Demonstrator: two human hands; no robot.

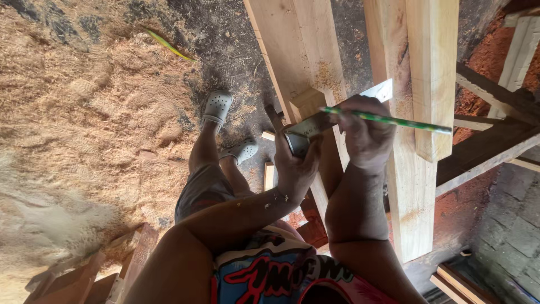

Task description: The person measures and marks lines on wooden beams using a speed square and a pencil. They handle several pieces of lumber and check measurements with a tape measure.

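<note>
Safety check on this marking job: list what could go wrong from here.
1. The try square is steadied only by the left hand against a narrow wooden beam; it could slip and skew the mark.
2. The right hand holds the green pencil out over the timber, apparently off the square's blade, so the line may wander.
3. Loose sawdust underfoot near the clogs could cause a slip.
</note>
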